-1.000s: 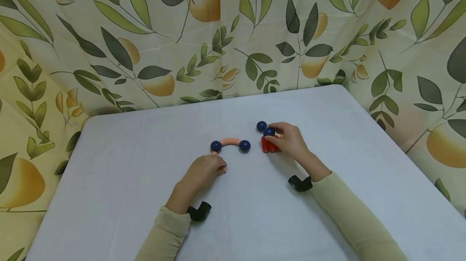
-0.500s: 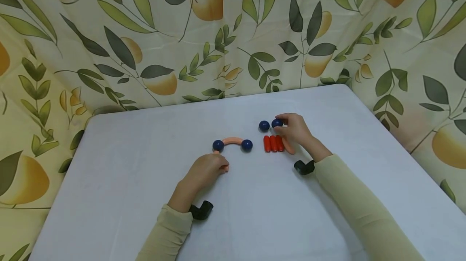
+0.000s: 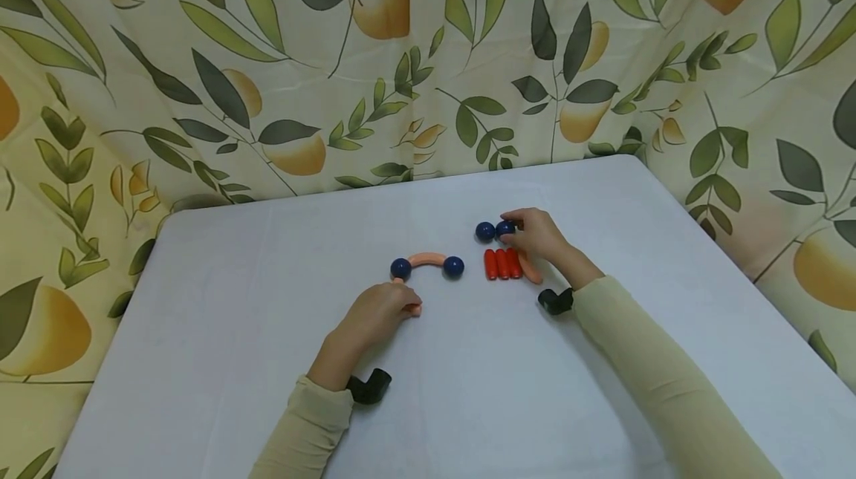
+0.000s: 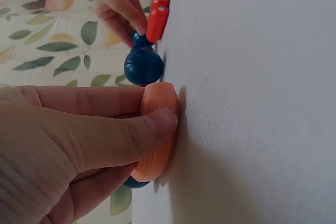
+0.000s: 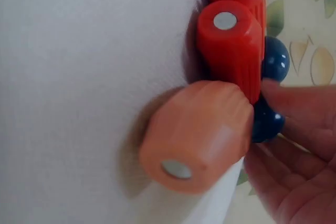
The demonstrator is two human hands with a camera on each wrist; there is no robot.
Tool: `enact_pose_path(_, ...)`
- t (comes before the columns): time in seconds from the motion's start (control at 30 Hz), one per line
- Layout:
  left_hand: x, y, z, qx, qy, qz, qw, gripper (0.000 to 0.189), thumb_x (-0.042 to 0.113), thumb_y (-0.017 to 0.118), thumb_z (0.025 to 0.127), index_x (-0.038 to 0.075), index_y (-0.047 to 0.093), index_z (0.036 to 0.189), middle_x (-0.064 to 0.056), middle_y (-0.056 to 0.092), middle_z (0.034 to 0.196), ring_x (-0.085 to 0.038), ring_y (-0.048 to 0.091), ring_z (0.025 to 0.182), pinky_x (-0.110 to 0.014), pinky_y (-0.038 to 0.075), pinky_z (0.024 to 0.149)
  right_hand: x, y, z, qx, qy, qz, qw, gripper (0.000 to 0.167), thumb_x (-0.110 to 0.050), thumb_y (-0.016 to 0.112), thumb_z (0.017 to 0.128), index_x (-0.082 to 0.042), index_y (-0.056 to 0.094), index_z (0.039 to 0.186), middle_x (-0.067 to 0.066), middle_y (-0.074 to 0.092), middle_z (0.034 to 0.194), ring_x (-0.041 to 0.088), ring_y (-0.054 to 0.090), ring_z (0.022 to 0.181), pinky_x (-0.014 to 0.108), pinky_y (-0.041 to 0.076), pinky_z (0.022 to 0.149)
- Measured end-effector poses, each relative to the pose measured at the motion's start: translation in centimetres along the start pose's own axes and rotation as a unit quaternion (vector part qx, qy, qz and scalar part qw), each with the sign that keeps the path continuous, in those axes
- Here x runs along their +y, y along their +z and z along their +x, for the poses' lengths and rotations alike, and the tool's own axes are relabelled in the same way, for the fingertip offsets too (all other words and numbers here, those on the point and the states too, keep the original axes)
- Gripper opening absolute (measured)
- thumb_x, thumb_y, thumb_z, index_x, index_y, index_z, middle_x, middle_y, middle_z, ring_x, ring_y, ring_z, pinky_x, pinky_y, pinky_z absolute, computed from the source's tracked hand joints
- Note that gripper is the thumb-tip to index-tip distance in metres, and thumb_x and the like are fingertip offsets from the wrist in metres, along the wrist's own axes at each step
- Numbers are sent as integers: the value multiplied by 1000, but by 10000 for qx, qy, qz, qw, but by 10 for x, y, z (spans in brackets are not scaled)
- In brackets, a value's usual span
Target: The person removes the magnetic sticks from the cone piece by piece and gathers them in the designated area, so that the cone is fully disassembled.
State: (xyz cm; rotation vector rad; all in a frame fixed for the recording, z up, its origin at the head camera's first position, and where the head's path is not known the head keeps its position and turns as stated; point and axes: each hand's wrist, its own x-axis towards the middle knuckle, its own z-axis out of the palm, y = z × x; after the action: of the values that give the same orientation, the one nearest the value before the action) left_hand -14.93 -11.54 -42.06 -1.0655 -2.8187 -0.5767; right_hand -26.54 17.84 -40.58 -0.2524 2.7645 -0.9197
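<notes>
My left hand (image 3: 376, 315) pinches a curved orange magnetic rod (image 4: 160, 95) between thumb and fingers, low over the white table. In the head view, that rod's far end meets a dark blue ball (image 3: 400, 268). An arched orange rod (image 3: 426, 258) links this ball to another blue ball (image 3: 453, 266). Farther right, my right hand (image 3: 543, 238) pinches a blue ball (image 3: 505, 229) beside a second blue ball (image 3: 484, 232); the two appear to touch. Just in front of them lie several red rods (image 3: 502, 264) side by side, with a curved orange rod (image 5: 197, 135) at their right, partly hidden by my hand.
All pieces lie on a white-covered table (image 3: 267, 330). Patterned leaf-and-fruit cloth (image 3: 374, 115) hangs behind and along the sides. A black wrist-worn piece (image 3: 370, 387) sits by the left wrist, and a similar black piece (image 3: 556, 301) by the right.
My right hand has carried its blue ball from above the red rods to the right and back, then slightly left against the other ball. The left hand holds still.
</notes>
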Motion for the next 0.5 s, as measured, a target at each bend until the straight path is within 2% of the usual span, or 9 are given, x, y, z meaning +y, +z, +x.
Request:
enact_pose_path(0.1, 0, 1, 0, 6, -7, 14, 10000, 8, 14, 65, 86, 8, 70, 85, 2, 67, 84, -12, 61, 77, -28, 49, 70, -3, -2, -5, 168, 68, 1, 9998, 51, -13, 67, 84, 3, 49, 129, 24, 49, 126, 39, 43, 113, 47, 41, 91)
enact_pose_path(0.17, 1, 3, 1, 14, -20, 116, 9999, 8, 14, 64, 86, 9, 70, 84, 3, 67, 84, -10, 60, 76, -26, 49, 69, -7, -2, -12, 462, 84, 96, 9989, 52, -14, 67, 85, 2, 48, 130, 24, 49, 126, 39, 43, 115, 48, 40, 92)
enact_pose_path(0.27, 4, 4, 2, 45, -15, 356, 9994, 11, 12, 62, 87, 12, 65, 77, 8, 61, 77, -6, 53, 66, -21, 44, 61, -17, 3, -27, 958, -76, 334, 9948, 49, -13, 67, 85, 2, 50, 128, 22, 50, 125, 38, 45, 114, 48, 40, 93)
enact_pose_path(0.37, 9, 7, 4, 68, -17, 658, 9978, 18, 10, 61, 88, 16, 59, 71, 11, 50, 67, -5, 41, 58, -19, 35, 53, -29, 13, -43, 1263, -533, 509, 9893, 44, -10, 68, 83, 3, 55, 123, 20, 55, 121, 35, 48, 112, 47, 39, 93)
enact_pose_path(0.5, 16, 9, 7, -43, -136, 889, 9959, 23, 8, 61, 88, 18, 55, 68, 10, 39, 61, -6, 33, 55, -19, 28, 50, -40, 34, -57, 1222, -1245, 443, 9837, 38, -8, 72, 80, 4, 61, 115, 17, 60, 114, 32, 53, 108, 45, 42, 90)
